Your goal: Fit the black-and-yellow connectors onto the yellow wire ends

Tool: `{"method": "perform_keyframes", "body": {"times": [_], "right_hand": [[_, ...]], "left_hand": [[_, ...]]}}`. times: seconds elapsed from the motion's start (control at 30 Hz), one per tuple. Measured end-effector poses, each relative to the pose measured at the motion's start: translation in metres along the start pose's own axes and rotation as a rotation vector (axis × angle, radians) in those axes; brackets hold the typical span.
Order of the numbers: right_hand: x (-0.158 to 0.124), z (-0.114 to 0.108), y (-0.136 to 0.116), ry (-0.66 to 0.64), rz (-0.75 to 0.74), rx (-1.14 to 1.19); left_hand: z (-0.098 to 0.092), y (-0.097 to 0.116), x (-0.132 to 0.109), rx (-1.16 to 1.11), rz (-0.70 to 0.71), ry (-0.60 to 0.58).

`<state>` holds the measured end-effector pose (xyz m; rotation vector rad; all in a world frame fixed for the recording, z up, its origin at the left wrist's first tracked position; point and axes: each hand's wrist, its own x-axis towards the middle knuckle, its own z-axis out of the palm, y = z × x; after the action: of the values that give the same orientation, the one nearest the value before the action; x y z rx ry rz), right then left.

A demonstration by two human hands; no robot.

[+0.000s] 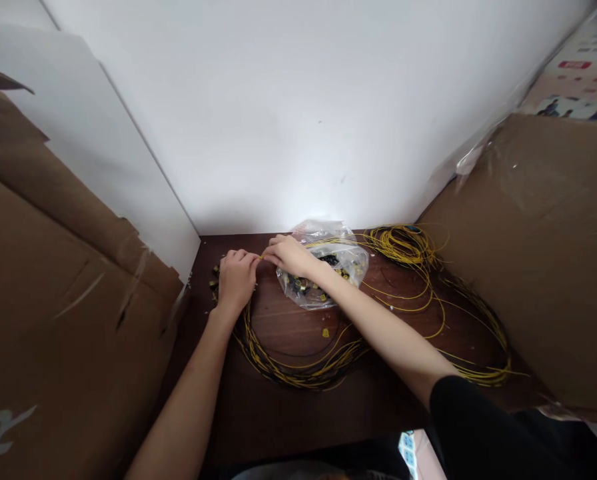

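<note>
My left hand (237, 280) and my right hand (289, 255) meet above the back left of the dark wooden table. Their fingertips pinch thin yellow wire; the exact point of contact is too small to make out. From under my left hand a bundle of yellow and black wires (298, 381) curves forward and right across the tabletop. Beneath my right wrist lies a clear plastic bag (323, 230) with small yellow and black connectors inside. One loose yellow connector (325, 333) rests on the wood. More small connectors (213, 280) sit left of my left hand, partly hidden by it.
A coil of yellow wire (403, 245) lies at the back right, with loose strands trailing forward. Large cardboard boxes (73, 320) stand on the left and another cardboard box (543, 253) on the right. A white wall (318, 120) closes off the back.
</note>
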<state>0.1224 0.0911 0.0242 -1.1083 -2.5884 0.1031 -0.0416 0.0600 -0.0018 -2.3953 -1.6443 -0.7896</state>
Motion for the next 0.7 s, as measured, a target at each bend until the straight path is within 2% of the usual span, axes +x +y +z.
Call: {"method": "perform_keyframes", "body": {"times": [0.17,0.37,0.5,0.6,0.7], "right_hand": [[0.002,-0.013,0.002,0.110,0.052,0.225],[-0.013,-0.050,0.003,0.057,0.065,0.436],[-0.041,-0.086,0.007,-0.030,0.120,0.502],[-0.074,-0.121,0.015,-0.026,0.140,0.592],[-0.114,-0.160,0.025,0.030,0.253,0.687]], "left_hand": [[-0.015,-0.012,0.003,-0.007,0.114,0.125],[-0.031,-0.019,0.002,-0.192,0.110,0.184],[-0.037,-0.019,0.000,-0.226,0.015,0.225],[-0.041,-0.019,0.000,-0.171,-0.056,0.288],[-0.042,-0.018,0.001,-0.174,-0.091,0.311]]}}
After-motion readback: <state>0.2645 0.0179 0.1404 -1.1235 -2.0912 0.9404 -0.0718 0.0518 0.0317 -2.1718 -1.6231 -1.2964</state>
